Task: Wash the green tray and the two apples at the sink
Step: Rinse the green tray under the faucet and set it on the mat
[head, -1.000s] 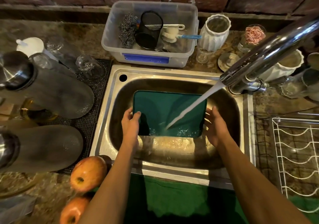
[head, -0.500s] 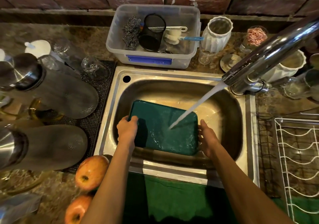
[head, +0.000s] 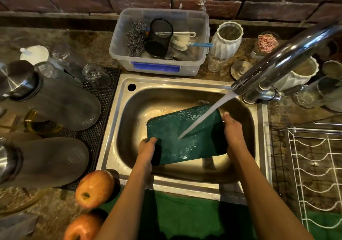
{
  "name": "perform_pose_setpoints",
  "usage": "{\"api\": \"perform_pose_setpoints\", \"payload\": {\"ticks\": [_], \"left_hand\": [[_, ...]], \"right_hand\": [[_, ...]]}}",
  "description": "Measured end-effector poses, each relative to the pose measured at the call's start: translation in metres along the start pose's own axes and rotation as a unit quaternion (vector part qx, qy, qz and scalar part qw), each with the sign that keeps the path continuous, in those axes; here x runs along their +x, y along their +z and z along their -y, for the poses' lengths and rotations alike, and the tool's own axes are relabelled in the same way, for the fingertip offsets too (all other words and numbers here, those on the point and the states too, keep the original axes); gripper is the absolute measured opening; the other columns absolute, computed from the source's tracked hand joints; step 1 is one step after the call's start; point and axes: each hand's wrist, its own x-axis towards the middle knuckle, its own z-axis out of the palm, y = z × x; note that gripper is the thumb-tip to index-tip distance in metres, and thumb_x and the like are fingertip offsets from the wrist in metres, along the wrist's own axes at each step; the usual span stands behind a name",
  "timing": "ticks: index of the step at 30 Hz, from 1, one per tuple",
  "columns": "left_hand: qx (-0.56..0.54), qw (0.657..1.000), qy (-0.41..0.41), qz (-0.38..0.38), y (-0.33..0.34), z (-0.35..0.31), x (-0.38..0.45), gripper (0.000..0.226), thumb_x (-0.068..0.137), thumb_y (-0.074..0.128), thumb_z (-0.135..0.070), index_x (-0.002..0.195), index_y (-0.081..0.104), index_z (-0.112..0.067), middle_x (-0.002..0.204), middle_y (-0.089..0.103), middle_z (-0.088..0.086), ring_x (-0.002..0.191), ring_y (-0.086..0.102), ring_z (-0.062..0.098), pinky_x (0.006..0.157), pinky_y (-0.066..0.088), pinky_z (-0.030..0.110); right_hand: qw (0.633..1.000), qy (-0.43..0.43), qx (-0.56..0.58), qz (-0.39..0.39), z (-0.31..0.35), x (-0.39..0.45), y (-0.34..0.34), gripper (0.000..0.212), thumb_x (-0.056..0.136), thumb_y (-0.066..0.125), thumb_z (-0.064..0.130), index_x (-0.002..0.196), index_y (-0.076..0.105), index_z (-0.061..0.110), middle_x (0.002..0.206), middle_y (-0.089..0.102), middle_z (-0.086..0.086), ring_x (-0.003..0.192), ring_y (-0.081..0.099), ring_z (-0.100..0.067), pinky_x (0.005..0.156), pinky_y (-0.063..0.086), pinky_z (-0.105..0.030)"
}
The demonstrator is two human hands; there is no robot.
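The left hand (head: 148, 148) is gripping the near left corner of the green tray (head: 187, 136), with fingers curled over the tray's edge. The right hand (head: 233, 130) is holding the tray's right edge, thumb lying up along that edge; the fingers are passing behind the tray and are hidden. Both hands are keeping the tray inside the steel sink (head: 127, 128), tilted, with its far right corner raised toward the faucet (head: 277, 62). A stream of water (head: 207, 114) is running from the faucet spout and striking the tray's surface near its middle; the surface is showing wet droplets.

The two apples are sitting on the counter at the sink's near left corner, outside the basin. The first apple (head: 94, 188) is lying just beside the sink rim; the second apple (head: 82, 226) is lying nearer the person, partly cut off by the lower frame edge and partly hidden by the left forearm.
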Motion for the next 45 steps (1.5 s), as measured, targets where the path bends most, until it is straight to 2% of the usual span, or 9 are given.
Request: {"api": "perform_pose_setpoints", "payload": {"ticks": [7, 11, 14, 20, 25, 30, 35, 39, 45], "left_hand": [[-0.050, 0.998, 0.022, 0.043, 0.015, 0.010, -0.003, 0.024, 0.097, 0.058, -0.019, 0.120, 0.055, -0.012, 0.114, 0.066, 0.015, 0.092, 0.065, 0.023, 0.067, 0.053, 0.034], [-0.078, 0.994, 0.054, 0.046, 0.015, 0.002, -0.007, 0.032, 0.098, 0.058, -0.019, 0.129, 0.053, -0.018, 0.117, 0.066, 0.013, 0.107, 0.065, 0.031, 0.094, 0.055, 0.052], [-0.064, 0.993, 0.091, 0.030, 0.011, -0.008, -0.010, 0.041, 0.098, 0.058, -0.020, 0.138, 0.050, -0.022, 0.118, 0.065, 0.009, 0.108, 0.064, 0.031, 0.097, 0.053, 0.057], [-0.054, 0.980, 0.191, 0.023, 0.008, -0.031, -0.015, 0.035, 0.098, 0.057, -0.015, 0.130, 0.060, -0.027, 0.115, 0.069, -0.004, 0.096, 0.068, 0.005, 0.074, 0.053, 0.022], [-0.006, 0.976, 0.218, 0.025, 0.012, -0.049, -0.019, 0.024, 0.099, 0.056, -0.022, 0.119, 0.062, -0.033, 0.101, 0.072, -0.015, 0.086, 0.069, -0.002, 0.065, 0.050, 0.014], [0.023, 0.981, 0.191, 0.029, 0.014, -0.056, -0.017, 0.021, 0.099, 0.053, -0.025, 0.118, 0.062, -0.026, 0.107, 0.069, -0.003, 0.099, 0.064, 0.015, 0.072, 0.048, 0.029], [0.035, 0.992, 0.125, 0.003, 0.012, -0.047, -0.009, 0.009, 0.097, 0.055, -0.026, 0.103, 0.061, -0.025, 0.100, 0.064, 0.005, 0.088, 0.062, 0.020, 0.063, 0.048, 0.033], [0.014, 0.998, 0.060, 0.009, 0.010, -0.028, -0.004, 0.023, 0.098, 0.056, -0.026, 0.119, 0.057, -0.017, 0.108, 0.063, 0.015, 0.097, 0.065, 0.034, 0.083, 0.059, 0.049], [-0.029, 0.999, 0.023, 0.004, 0.013, -0.004, -0.003, 0.033, 0.098, 0.055, -0.024, 0.127, 0.055, -0.010, 0.113, 0.062, 0.016, 0.090, 0.060, 0.026, 0.067, 0.051, 0.034]], "right_hand": [[0.997, -0.074, -0.005, 0.019, 0.011, -0.012, -0.011, 0.044, 0.100, 0.040, 0.050, 0.099, 0.073, 0.020, 0.104, 0.071, -0.007, 0.106, 0.064, -0.028, 0.097, 0.049, -0.049], [0.998, -0.067, 0.018, 0.004, 0.004, -0.008, -0.020, 0.039, 0.103, 0.040, 0.046, 0.099, 0.074, 0.027, 0.108, 0.071, -0.005, 0.110, 0.063, -0.026, 0.100, 0.050, -0.048], [0.998, -0.044, 0.032, 0.007, -0.007, -0.005, -0.024, 0.037, 0.102, 0.039, 0.048, 0.099, 0.072, 0.031, 0.110, 0.070, -0.001, 0.111, 0.063, -0.023, 0.087, 0.053, -0.039], [0.997, 0.023, 0.074, 0.013, -0.028, 0.000, -0.022, 0.036, 0.102, 0.037, 0.052, 0.116, 0.064, 0.032, 0.121, 0.064, 0.004, 0.114, 0.059, -0.022, 0.083, 0.052, -0.037], [0.994, 0.061, 0.084, 0.017, -0.033, 0.003, -0.017, 0.039, 0.103, 0.036, 0.052, 0.120, 0.060, 0.026, 0.117, 0.064, 0.001, 0.109, 0.060, -0.023, 0.086, 0.052, -0.044], [0.994, 0.077, 0.067, 0.024, -0.030, 0.004, -0.016, 0.038, 0.103, 0.034, 0.052, 0.107, 0.061, 0.025, 0.102, 0.067, 0.000, 0.093, 0.064, -0.020, 0.065, 0.050, -0.035], [0.997, 0.067, 0.020, 0.019, -0.020, 0.009, -0.018, 0.039, 0.101, 0.036, 0.055, 0.110, 0.061, 0.025, 0.107, 0.066, -0.003, 0.098, 0.064, -0.023, 0.066, 0.050, -0.035], [1.000, 0.015, -0.001, 0.017, -0.007, 0.010, -0.016, 0.036, 0.101, 0.041, 0.051, 0.107, 0.066, 0.024, 0.110, 0.069, -0.005, 0.101, 0.066, -0.022, 0.071, 0.051, -0.035], [0.997, -0.060, -0.031, 0.027, 0.007, 0.003, -0.009, 0.034, 0.100, 0.043, 0.048, 0.090, 0.068, 0.027, 0.084, 0.074, 0.013, 0.091, 0.066, -0.013, 0.072, 0.047, -0.032]]}}
